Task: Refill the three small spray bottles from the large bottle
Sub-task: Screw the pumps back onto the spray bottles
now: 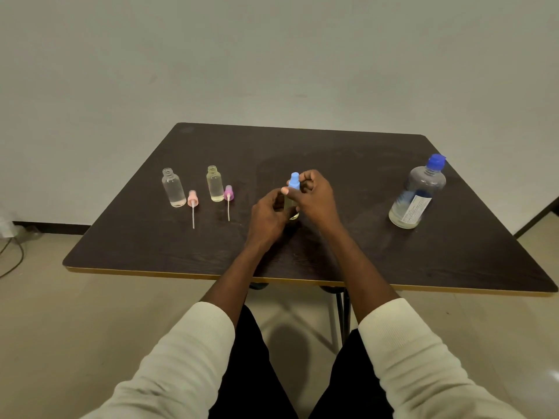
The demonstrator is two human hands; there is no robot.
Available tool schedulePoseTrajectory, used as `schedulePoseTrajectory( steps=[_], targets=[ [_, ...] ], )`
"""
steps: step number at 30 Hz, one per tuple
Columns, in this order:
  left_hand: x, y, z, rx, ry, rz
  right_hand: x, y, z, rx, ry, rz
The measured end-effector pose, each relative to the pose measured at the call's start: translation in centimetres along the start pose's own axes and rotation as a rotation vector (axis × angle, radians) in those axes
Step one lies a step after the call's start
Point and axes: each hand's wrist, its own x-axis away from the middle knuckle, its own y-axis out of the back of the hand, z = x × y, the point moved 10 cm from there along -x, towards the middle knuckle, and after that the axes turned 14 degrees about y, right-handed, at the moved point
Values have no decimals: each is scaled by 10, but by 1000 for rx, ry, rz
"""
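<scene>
From the head camera, a dark wooden table (332, 152) stands against a pale wall, and both forearms reach out over its near edge in cream sleeves.

At the middle of the table, the two hands meet around a small spray bottle (292, 208). The left hand (267, 216) curls around the bottle's clear body from the left side, so only a sliver of the base shows between the hands, just above the tabletop; whether it touches the surface cannot be told. The right hand (314, 196) comes in from the right, its fingers and thumb pinching the blue spray cap (294, 180) that sits on top of that bottle and sticks up between the fingertips.

Well to the left of the hands, two more small bottles stand upright with open necks. The far-left clear bottle (173, 188) has a little liquid at the bottom, and a pink spray cap (192, 198) lies just beside it on its right, its dip tube pointing toward the near edge. The yellowish bottle (215, 184) stands nearer the hands, with a purple spray cap (228, 193) lying against its right side, tube likewise pointing forward.

Well to the right of the hands stands the large bottle (419, 196), upright, with a blue cap on and a white label, holding a low layer of liquid.
</scene>
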Motion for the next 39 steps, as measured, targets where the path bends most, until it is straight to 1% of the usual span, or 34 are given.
schedulePoseTrajectory(
  steps=[4,6,8,11,14,18,20,22,25,27,29,32,34,39],
  targets=[
    [2,0,-2,32,0,15,-3,-7,4,-61,-34,107],
    [2,0,-3,58,-9,26,-6,-3,6,-34,-18,89],
    [3,0,-4,77,-13,32,-6,4,11,1,20,29],
    [2,0,-4,68,-15,25,-6,8,7,-14,-7,-29],
    [1,-1,-2,54,0,21,-5,5,6,-18,-23,-4],
    [2,0,-4,66,0,19,-6,-2,9,-57,7,89],
    [2,0,-3,96,8,23,-6,0,12,-49,30,76],
    [2,0,-3,110,6,21,-6,5,14,-42,52,21],
    [1,0,-1,122,6,19,-7,9,11,-72,36,-47],
    [1,0,-3,118,-1,21,-7,10,12,-87,34,-65],
    [1,-1,-3,105,-4,28,-6,9,17,-78,47,-44],
    [1,-1,-4,98,1,28,-8,3,19,-52,63,69],
    [1,-1,-4,107,-1,28,-8,1,17,-53,49,107],
    [-1,-1,-1,132,20,24,-9,9,18,-46,55,17]
  ],
)
